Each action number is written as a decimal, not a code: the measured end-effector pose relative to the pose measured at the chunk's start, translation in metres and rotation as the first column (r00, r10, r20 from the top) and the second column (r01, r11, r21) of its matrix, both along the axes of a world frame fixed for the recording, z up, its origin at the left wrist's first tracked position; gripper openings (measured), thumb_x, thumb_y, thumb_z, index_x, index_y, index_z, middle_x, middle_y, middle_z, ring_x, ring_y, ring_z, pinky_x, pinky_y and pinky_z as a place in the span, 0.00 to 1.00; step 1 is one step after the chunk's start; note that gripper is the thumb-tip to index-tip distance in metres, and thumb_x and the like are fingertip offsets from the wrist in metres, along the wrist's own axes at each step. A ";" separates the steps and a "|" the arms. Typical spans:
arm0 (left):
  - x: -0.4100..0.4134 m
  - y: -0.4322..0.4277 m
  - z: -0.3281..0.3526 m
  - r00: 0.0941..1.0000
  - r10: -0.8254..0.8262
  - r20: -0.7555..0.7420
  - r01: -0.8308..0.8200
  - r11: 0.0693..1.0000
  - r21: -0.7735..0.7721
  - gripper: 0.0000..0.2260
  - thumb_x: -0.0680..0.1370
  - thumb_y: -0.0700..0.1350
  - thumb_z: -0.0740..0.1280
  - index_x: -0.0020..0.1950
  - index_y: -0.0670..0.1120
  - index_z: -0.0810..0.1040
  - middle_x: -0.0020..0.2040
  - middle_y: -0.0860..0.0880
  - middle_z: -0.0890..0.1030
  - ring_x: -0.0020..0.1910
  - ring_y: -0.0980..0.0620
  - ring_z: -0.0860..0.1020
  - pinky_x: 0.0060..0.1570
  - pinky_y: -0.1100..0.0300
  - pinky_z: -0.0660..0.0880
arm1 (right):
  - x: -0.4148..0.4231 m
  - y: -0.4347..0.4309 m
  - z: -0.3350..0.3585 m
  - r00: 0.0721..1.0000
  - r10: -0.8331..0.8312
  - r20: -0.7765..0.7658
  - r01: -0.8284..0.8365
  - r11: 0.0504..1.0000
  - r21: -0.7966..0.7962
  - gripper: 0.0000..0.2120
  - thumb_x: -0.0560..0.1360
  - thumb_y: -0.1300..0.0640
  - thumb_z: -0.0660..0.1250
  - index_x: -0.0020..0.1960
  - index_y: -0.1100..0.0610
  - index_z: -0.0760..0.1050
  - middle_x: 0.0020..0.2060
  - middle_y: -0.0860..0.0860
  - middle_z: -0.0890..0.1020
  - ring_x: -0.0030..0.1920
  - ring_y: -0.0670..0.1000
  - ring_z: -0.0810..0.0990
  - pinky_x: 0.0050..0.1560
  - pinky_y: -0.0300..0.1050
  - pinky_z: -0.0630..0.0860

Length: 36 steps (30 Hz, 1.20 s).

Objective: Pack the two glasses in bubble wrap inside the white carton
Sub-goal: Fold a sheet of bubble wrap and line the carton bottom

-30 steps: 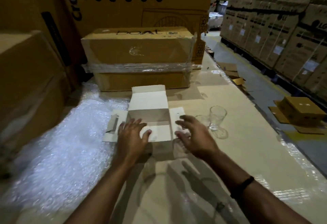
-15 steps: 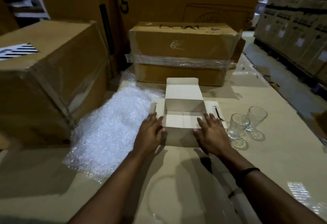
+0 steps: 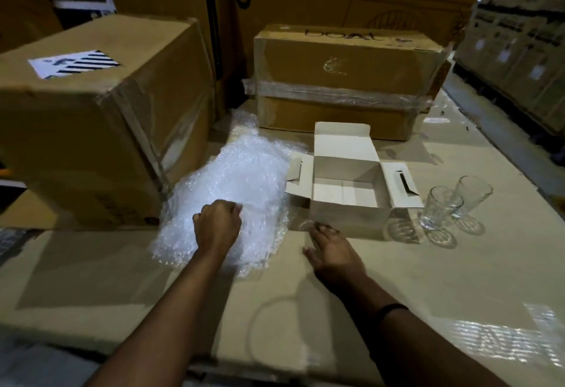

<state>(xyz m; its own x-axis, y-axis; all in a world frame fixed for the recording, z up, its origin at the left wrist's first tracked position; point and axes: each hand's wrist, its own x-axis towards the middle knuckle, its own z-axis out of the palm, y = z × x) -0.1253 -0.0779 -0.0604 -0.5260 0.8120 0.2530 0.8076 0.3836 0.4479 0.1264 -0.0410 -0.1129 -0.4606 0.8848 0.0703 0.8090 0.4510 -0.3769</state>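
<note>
Nearest the camera, in front of the white carton (image 3: 348, 218), the right hand (image 3: 333, 252) lies flat on the cardboard work surface (image 3: 397, 288), fingers straight and spread, holding nothing; its fingertips stop just short of the carton's near wall. To the left of the carton, the left hand (image 3: 218, 224) rests on the bubble wrap (image 3: 244, 172) with fingers curled into the sheet. It appears to grip a fold, though the fingertips are hidden behind the knuckles. The carton stands open, all flaps turned out, interior bare. To the right of the carton, the two glasses (image 3: 440, 207) (image 3: 470, 195) stand upright, just beside each other, unwrapped. Judged status: carton prepared; wrapping not yet begun; wrapping both glasses, loading them and closing the flaps are left. Behind the carton sits a taped brown box (image 3: 345, 80); behind and left of it, a large brown box (image 3: 91, 117). Far right, stacked cartons (image 3: 519, 50) indicate a dim warehouse.
</note>
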 end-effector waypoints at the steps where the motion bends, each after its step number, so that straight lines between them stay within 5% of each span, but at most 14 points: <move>1: -0.002 -0.002 0.003 0.999 -0.006 0.033 0.005 0.999 0.047 0.13 0.82 0.48 0.63 0.47 0.44 0.84 0.48 0.44 0.85 0.51 0.39 0.79 0.53 0.49 0.67 | -0.001 -0.001 0.000 1.000 -0.003 -0.001 0.003 1.000 0.006 0.27 0.79 0.42 0.57 0.75 0.51 0.63 0.74 0.51 0.66 0.75 0.51 0.61 0.74 0.41 0.52; 4: -0.007 -0.007 0.011 0.992 -0.054 0.116 0.041 0.993 0.111 0.13 0.82 0.47 0.61 0.49 0.42 0.83 0.49 0.43 0.84 0.52 0.39 0.79 0.56 0.48 0.67 | -0.004 -0.003 0.004 1.000 0.020 -0.016 -0.021 1.000 -0.013 0.24 0.79 0.46 0.60 0.72 0.54 0.69 0.71 0.52 0.70 0.73 0.53 0.65 0.73 0.43 0.56; 6: -0.013 -0.012 0.013 0.985 -0.068 0.161 0.045 0.988 0.145 0.12 0.82 0.48 0.63 0.53 0.43 0.83 0.51 0.44 0.84 0.54 0.40 0.79 0.59 0.47 0.69 | -0.006 -0.003 0.009 0.982 -0.005 -0.188 0.001 1.000 -0.019 0.16 0.77 0.49 0.62 0.62 0.52 0.77 0.62 0.50 0.79 0.65 0.52 0.75 0.67 0.43 0.68; 8: -0.018 -0.018 0.015 0.972 -0.092 0.217 0.047 0.978 0.204 0.11 0.81 0.49 0.66 0.54 0.45 0.84 0.53 0.45 0.85 0.55 0.42 0.80 0.60 0.44 0.71 | -0.017 -0.009 0.025 0.901 -0.129 -0.415 0.107 0.991 -0.076 0.08 0.78 0.52 0.64 0.51 0.52 0.81 0.47 0.48 0.84 0.49 0.46 0.82 0.51 0.42 0.77; 10: -0.022 -0.025 0.015 0.964 -0.109 0.244 0.052 0.972 0.230 0.09 0.79 0.50 0.69 0.52 0.46 0.84 0.53 0.47 0.85 0.54 0.44 0.80 0.60 0.43 0.72 | -0.040 -0.012 0.048 0.807 -0.227 -0.544 0.143 0.971 -0.192 0.09 0.79 0.52 0.65 0.42 0.53 0.78 0.34 0.47 0.81 0.32 0.40 0.79 0.32 0.35 0.74; 12: -0.024 -0.031 0.013 0.958 -0.127 0.257 0.064 0.969 0.238 0.08 0.77 0.50 0.71 0.50 0.47 0.85 0.52 0.48 0.85 0.52 0.46 0.81 0.59 0.44 0.73 | -0.069 -0.006 0.067 0.681 -0.406 -0.610 0.103 0.877 -0.469 0.15 0.77 0.44 0.66 0.45 0.57 0.79 0.34 0.50 0.80 0.27 0.44 0.75 0.25 0.36 0.70; 15: -0.025 -0.038 0.011 0.953 -0.146 0.266 0.082 0.967 0.240 0.09 0.78 0.49 0.70 0.49 0.45 0.85 0.51 0.47 0.85 0.52 0.46 0.81 0.59 0.44 0.73 | -0.105 0.011 0.078 0.588 -0.630 -0.507 0.055 0.657 -0.752 0.21 0.73 0.40 0.69 0.48 0.60 0.78 0.36 0.53 0.79 0.27 0.50 0.71 0.26 0.39 0.67; 20: -0.033 -0.044 -0.001 0.974 -0.160 0.158 0.131 0.975 0.179 0.08 0.80 0.46 0.67 0.50 0.44 0.84 0.50 0.48 0.85 0.52 0.43 0.81 0.55 0.47 0.74 | -0.141 0.021 0.078 0.544 -0.702 -0.459 0.115 0.604 -0.789 0.15 0.69 0.48 0.75 0.47 0.58 0.78 0.39 0.55 0.79 0.32 0.53 0.75 0.31 0.43 0.72; 25: -0.037 -0.049 -0.002 0.971 -0.156 0.179 0.118 0.971 0.206 0.03 0.76 0.44 0.72 0.46 0.46 0.84 0.50 0.49 0.85 0.53 0.45 0.80 0.57 0.46 0.73 | -0.144 0.025 0.075 0.337 -0.842 -0.422 0.027 0.456 -0.889 0.18 0.69 0.53 0.75 0.55 0.55 0.73 0.43 0.55 0.77 0.35 0.54 0.78 0.30 0.43 0.76; 28: -0.038 -0.053 -0.001 0.965 -0.175 0.194 0.141 0.974 0.175 0.03 0.73 0.45 0.75 0.42 0.49 0.82 0.52 0.51 0.84 0.55 0.46 0.79 0.58 0.47 0.72 | -0.145 0.026 0.077 0.249 -0.875 -0.414 -0.109 0.399 -0.910 0.13 0.72 0.54 0.74 0.51 0.56 0.74 0.40 0.53 0.79 0.25 0.49 0.77 0.23 0.36 0.70; 30: -0.040 -0.055 -0.002 0.965 -0.159 0.208 0.136 0.983 0.121 0.08 0.71 0.47 0.77 0.39 0.53 0.78 0.53 0.52 0.83 0.55 0.47 0.78 0.58 0.47 0.72 | -0.147 0.027 0.077 0.255 -0.874 -0.413 -0.027 0.421 -0.907 0.10 0.71 0.54 0.75 0.43 0.57 0.74 0.35 0.51 0.77 0.24 0.48 0.73 0.24 0.34 0.65; 33: -0.041 -0.056 -0.001 0.972 -0.136 0.190 0.126 0.990 0.067 0.11 0.70 0.50 0.78 0.37 0.53 0.76 0.53 0.52 0.83 0.54 0.47 0.79 0.58 0.51 0.71 | -0.151 0.030 0.077 0.261 -0.816 -0.515 0.134 0.559 -0.818 0.17 0.67 0.56 0.78 0.52 0.58 0.76 0.47 0.54 0.80 0.41 0.54 0.79 0.43 0.48 0.79; 36: -0.041 -0.055 -0.003 0.983 -0.127 0.132 0.125 0.992 0.019 0.10 0.70 0.53 0.77 0.38 0.52 0.77 0.52 0.52 0.83 0.53 0.47 0.79 0.54 0.54 0.68 | -0.156 0.019 0.091 0.421 -0.628 -0.654 0.164 0.762 -0.626 0.12 0.71 0.56 0.75 0.51 0.59 0.78 0.48 0.55 0.83 0.47 0.57 0.81 0.53 0.53 0.80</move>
